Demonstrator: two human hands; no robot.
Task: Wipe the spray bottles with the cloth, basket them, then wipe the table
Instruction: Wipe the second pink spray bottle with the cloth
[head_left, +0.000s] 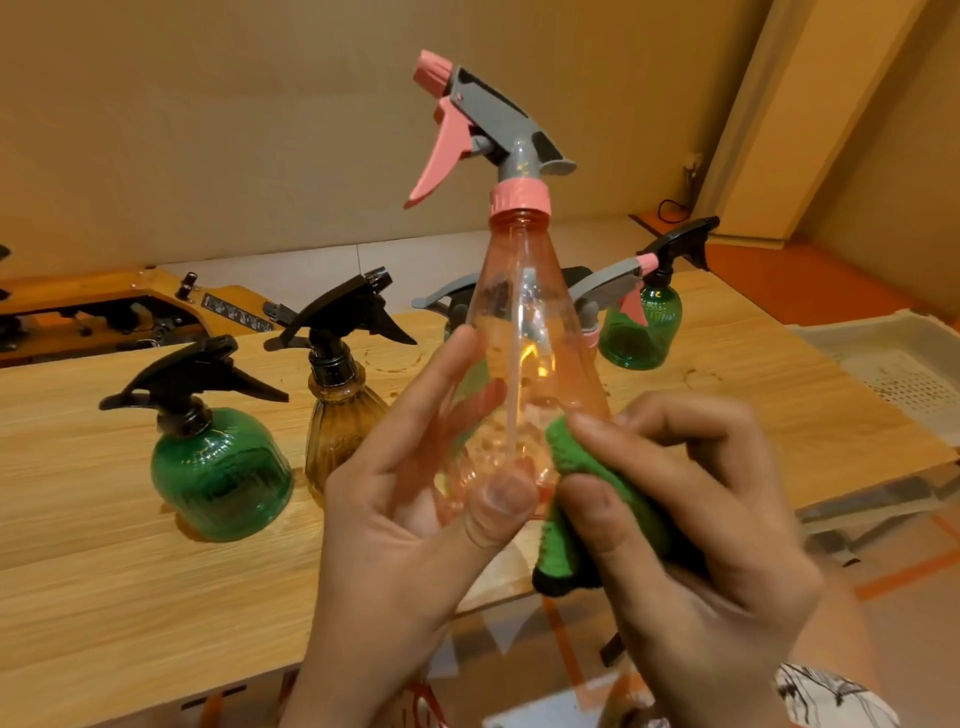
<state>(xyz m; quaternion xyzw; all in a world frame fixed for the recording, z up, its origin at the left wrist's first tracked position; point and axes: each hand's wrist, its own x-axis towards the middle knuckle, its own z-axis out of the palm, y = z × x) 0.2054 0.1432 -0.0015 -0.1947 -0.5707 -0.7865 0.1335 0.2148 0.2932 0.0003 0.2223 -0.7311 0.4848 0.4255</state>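
The left hand (410, 525) grips the pink bottle (524, 338) low on its body, thumb curled across the front and fingers behind, holding it upright above the table's (104, 597) near edge. The right hand (706, 540) pinches a green cloth (563, 447), bunched between thumb and curled fingers, against the bottle's lower right side. Behind them on the table stand a green bottle (221, 473) at left, an amber bottle (337, 421) just beside it, and a far green bottle (641, 335). A white basket (904, 358) sits at the far right.

Beige walls (208, 114) meet an orange floor (789, 280) under warm light.
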